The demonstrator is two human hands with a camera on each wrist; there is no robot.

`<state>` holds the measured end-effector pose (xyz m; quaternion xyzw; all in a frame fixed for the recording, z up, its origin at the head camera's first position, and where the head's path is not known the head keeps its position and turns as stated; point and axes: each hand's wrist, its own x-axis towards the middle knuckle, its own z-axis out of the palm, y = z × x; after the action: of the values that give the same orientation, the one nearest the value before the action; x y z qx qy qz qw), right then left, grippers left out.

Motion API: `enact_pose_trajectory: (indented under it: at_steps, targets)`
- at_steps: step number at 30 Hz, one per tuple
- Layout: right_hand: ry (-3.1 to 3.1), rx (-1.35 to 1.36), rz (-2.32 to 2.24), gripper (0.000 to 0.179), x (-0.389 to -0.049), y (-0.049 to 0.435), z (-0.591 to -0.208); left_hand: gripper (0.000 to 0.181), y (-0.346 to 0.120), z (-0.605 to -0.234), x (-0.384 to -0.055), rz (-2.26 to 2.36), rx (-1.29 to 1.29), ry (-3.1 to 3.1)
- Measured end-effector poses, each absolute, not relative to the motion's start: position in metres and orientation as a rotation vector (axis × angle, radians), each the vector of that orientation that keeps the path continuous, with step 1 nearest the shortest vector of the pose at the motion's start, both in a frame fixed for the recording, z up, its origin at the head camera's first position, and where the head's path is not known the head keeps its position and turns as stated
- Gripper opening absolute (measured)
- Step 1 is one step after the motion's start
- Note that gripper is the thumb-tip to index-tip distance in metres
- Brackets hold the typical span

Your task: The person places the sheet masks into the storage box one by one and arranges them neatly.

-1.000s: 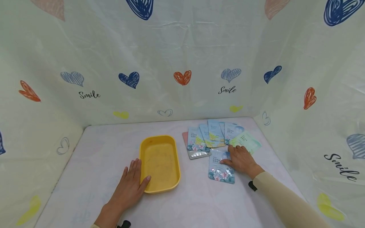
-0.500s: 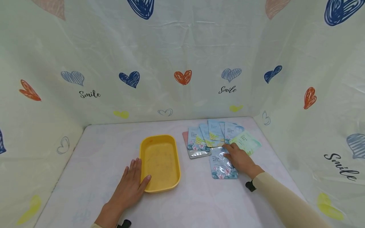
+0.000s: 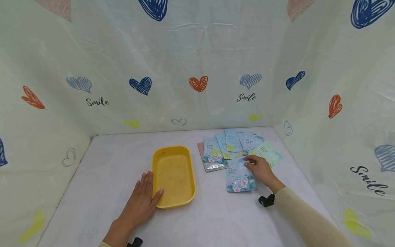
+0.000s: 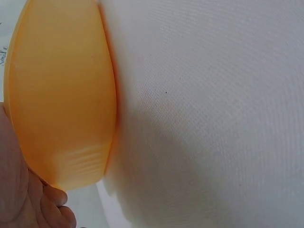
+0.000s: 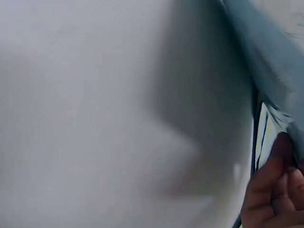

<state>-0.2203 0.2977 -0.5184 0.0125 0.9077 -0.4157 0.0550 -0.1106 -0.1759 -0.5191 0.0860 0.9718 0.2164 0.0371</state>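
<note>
My right hand (image 3: 262,171) pinches the upper right edge of a light blue sheet mask packet (image 3: 240,178) printed with pink flowers. In the right wrist view the packet (image 5: 268,57) bends up from the white cloth, held between thumb and fingers. Over on the left, my left hand (image 3: 139,199) lies with straight fingers along the left rim of a yellow tray (image 3: 173,176), thumb over its edge. The left wrist view shows the tray's outer wall (image 4: 61,95) standing on the cloth.
Several more packets overlap behind the right hand: flowered blue ones (image 3: 213,151), a pale green one (image 3: 268,154) and a silver one (image 3: 215,167) beneath. The table (image 3: 123,147) has a white cover, with heart-printed curtains (image 3: 166,106) around its back and sides.
My right hand has shifted its hold to the packet's upper right edge. The packet has moved slightly away from me and its near edge has tilted up. The left hand and tray stay put.
</note>
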Motion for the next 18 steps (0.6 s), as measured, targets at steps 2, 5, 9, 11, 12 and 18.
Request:
enact_pose_trajectory:
  at_steps: [2,5,9,11,12,18]
  targets:
    - [2.580,0.078,-1.445,0.042,-0.220,0.298,-0.520,0.089,-0.176,-0.519,-0.110,0.669,0.260,2.977]
    - [2.315,0.132,-1.661,0.055,-0.220,0.299,-0.524,0.089,-0.176,-0.519,-0.109,0.676,0.262,2.978]
    - [2.178,0.170,-1.740,0.060,-0.219,0.297,-0.531,0.089,-0.176,-0.519,-0.109,0.689,0.266,2.982]
    - [2.170,0.183,-1.724,0.056,-0.218,0.295,-0.535,0.088,-0.175,-0.518,-0.108,0.692,0.263,2.982]
    - [2.169,0.192,-1.714,0.054,-0.218,0.294,-0.536,0.088,-0.175,-0.518,-0.108,0.689,0.260,2.978]
    - [2.196,0.206,-1.678,0.049,-0.215,0.288,-0.540,0.089,-0.175,-0.518,-0.108,0.697,0.257,2.958]
